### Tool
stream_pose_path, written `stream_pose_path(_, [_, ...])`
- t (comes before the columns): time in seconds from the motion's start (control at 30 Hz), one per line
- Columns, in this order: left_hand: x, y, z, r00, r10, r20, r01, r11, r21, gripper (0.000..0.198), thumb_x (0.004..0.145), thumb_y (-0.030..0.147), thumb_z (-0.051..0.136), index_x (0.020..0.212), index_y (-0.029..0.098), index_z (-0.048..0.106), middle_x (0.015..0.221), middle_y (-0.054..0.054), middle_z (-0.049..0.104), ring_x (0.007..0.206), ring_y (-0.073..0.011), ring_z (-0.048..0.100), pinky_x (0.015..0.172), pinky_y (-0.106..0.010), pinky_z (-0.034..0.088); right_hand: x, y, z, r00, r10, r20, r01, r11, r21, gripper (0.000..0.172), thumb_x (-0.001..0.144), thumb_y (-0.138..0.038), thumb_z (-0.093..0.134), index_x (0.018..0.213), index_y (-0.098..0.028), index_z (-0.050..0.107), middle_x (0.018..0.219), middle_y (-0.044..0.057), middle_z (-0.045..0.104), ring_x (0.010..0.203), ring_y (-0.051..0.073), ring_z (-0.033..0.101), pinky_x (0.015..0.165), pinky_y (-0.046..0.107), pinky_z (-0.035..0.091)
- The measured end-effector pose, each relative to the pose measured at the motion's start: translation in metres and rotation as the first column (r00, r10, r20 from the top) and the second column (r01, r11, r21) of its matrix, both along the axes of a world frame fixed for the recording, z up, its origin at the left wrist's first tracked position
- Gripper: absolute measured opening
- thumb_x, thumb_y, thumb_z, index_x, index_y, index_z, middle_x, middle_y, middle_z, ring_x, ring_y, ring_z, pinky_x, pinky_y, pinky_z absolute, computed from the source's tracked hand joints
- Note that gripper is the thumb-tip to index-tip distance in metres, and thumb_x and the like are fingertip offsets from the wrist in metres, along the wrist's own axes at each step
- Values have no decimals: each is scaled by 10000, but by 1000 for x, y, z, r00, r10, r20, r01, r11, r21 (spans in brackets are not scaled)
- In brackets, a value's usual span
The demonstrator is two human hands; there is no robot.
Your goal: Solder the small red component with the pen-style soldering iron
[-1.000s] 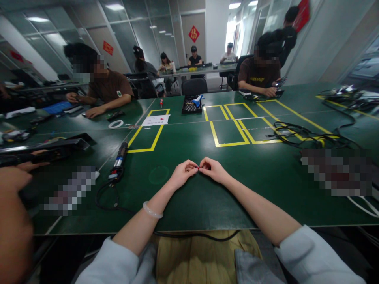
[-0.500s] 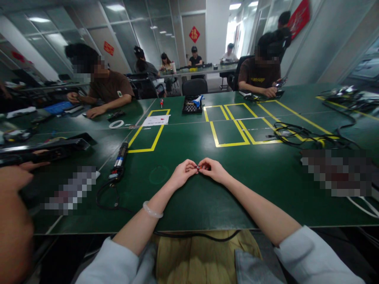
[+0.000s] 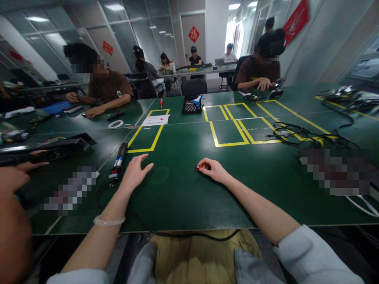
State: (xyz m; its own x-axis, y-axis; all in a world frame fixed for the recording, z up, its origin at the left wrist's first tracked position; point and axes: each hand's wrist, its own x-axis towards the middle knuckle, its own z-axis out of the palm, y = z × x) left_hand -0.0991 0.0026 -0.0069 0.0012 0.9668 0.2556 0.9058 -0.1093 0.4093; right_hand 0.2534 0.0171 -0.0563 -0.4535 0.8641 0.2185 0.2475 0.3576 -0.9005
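Observation:
My right hand (image 3: 212, 169) rests on the green table (image 3: 189, 197), its fingers pinched on a small red part (image 3: 197, 167). My left hand (image 3: 134, 172) hovers low over the table to the left with fingers spread and nothing in it. It is close to a corded electric screwdriver (image 3: 119, 157) that lies beside a yellow taped rectangle (image 3: 149, 134). A pale bracelet (image 3: 109, 221) sits on my left wrist.
A black parts tray (image 3: 192, 105) and a white sheet (image 3: 155, 120) lie farther back. Black cables (image 3: 299, 134) sprawl at the right. Two persons in brown shirts sit across the table; another person's hand (image 3: 13, 173) shows at the left edge.
My left hand let go of the small red part and swung left toward the screwdriver, opening its fingers. My right hand stayed put, still pinching the part.

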Motion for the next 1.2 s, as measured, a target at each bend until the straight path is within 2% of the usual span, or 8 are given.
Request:
stream_pose_path(0.1, [-55, -7, -3, 926, 221, -307, -226, 974, 19, 656, 802, 521, 527, 1325, 134, 444, 1387, -183, 444, 1259, -371, 425, 1011, -496, 372, -1, 0, 0, 1000, 9, 8, -9, 1000, 6, 189, 803, -253, 605, 960, -150, 625, 718, -7, 581, 631, 110, 505, 617, 234, 415])
stream_pose_path(0.23, [-112, -13, -11, 832, 331, -445, -386, 922, -37, 676, 752, 531, 586, 1299, 163, 433, 1381, -142, 473, 1229, -369, 454, 973, -477, 413, 0, 0, -1, 1000, 12, 22, -12, 1000, 6, 191, 803, -253, 605, 965, -153, 628, 716, -8, 583, 631, 111, 505, 614, 233, 414])
stream_pose_path(0.33, [-136, -13, -18, 862, 282, -421, -370, 918, -141, 665, 735, 569, 576, 1244, 152, 482, 1271, -139, 561, 1167, -344, 513, 945, -451, 444, 0, 0, -1, 1000, 18, 23, -18, 1000, 6, 195, 808, -248, 597, 975, -152, 630, 725, -3, 588, 635, 113, 507, 617, 234, 416])
stream_pose_path(0.47, [-141, -12, -20, 903, 192, -385, -246, 964, -97, 629, 729, 532, 569, 1204, 122, 536, 1213, -194, 575, 1177, -356, 513, 979, -458, 432, 0, 0, -1, 1000, 13, 27, -13, 1000, 13, 191, 810, -243, 594, 975, -155, 634, 733, 0, 592, 642, 116, 510, 621, 236, 417])
stream_pose_path(0.63, [-122, -10, -16, 884, 243, -398, -313, 942, -119, 704, 723, 517, 560, 1267, 73, 504, 1233, -239, 540, 1181, -384, 506, 959, -482, 437, -1, 0, -1, 999, 13, 38, -14, 1000, 21, 188, 815, -244, 593, 974, -152, 638, 728, -1, 588, 634, 114, 509, 618, 236, 413])
stream_pose_path(0.83, [-76, -9, -9, 888, 278, -365, -349, 926, -146, 730, 717, 551, 549, 1271, 78, 507, 1235, -240, 529, 1128, -387, 534, 884, -472, 465, -2, -1, -2, 1000, 2, 29, -2, 1000, 17, 194, 814, -248, 598, 976, -148, 635, 723, -4, 580, 632, 113, 508, 612, 236, 411])
stream_pose_path(1.03, [-6, -7, -8, 913, 196, -358, -251, 961, -114, 649, 730, 509, 544, 1252, 124, 512, 1211, -177, 538, 1090, -331, 546, 879, -413, 475, -3, 0, -3, 1000, -14, -11, 14, 1000, 17, 206, 804, -257, 608, 983, -158, 597, 733, -12, 570, 632, 108, 499, 615, 234, 415])
stream_pose_path(1.2, [60, -6, -11, 934, 71, -350, -101, 992, -69, 571, 750, 456, 550, 1227, 144, 506, 1199, -134, 532, 1085, -287, 527, 875, -372, 478, -3, 1, -6, 999, -4, -52, 6, 999, 34, 146, 805, -244, 607, 921, -168, 562, 719, -27, 543, 615, 101, 480, 603, 224, 403])
